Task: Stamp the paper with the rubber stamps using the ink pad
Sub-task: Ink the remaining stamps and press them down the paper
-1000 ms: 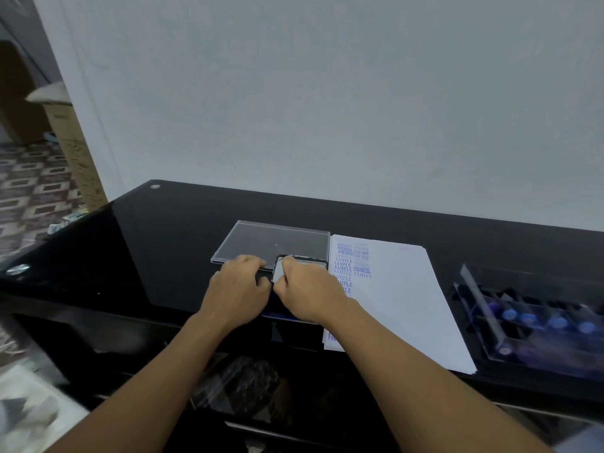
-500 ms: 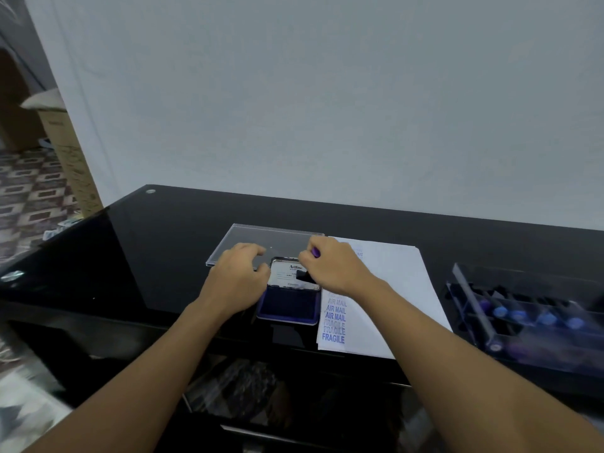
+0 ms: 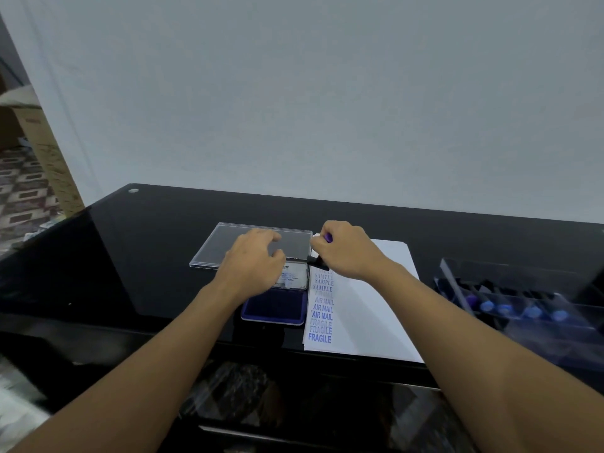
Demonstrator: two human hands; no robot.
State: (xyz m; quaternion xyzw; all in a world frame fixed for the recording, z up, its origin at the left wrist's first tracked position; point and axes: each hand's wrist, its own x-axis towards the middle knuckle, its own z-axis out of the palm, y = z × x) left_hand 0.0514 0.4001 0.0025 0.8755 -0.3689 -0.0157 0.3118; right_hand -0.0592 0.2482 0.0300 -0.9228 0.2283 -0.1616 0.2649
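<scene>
The blue ink pad (image 3: pixel 274 310) lies open on the black table, its lid (image 3: pixel 295 277) folded back. My left hand (image 3: pixel 253 264) hovers over the lid's left part, fingers loosely curled, holding nothing. My right hand (image 3: pixel 343 251) grips a rubber stamp (image 3: pixel 318 261) with a purple top, at the upper left corner of the white paper (image 3: pixel 369 302). Down the paper's left edge run blue prints reading SAMPLE, AIR MAIL and FRAGILE. The stamp's base is partly hidden by my fingers.
A clear plastic lid (image 3: pixel 228 245) lies flat behind the ink pad. At the right stands a clear box (image 3: pixel 523 305) with several blue-topped stamps. The table's front edge (image 3: pixel 196 338) is close to me; a cardboard box (image 3: pixel 42 148) stands far left.
My right hand has carried the stamp from the ink pad up and right to the paper's top left corner. My left hand has moved slightly back from the pad. The pad's blue face is uncovered.
</scene>
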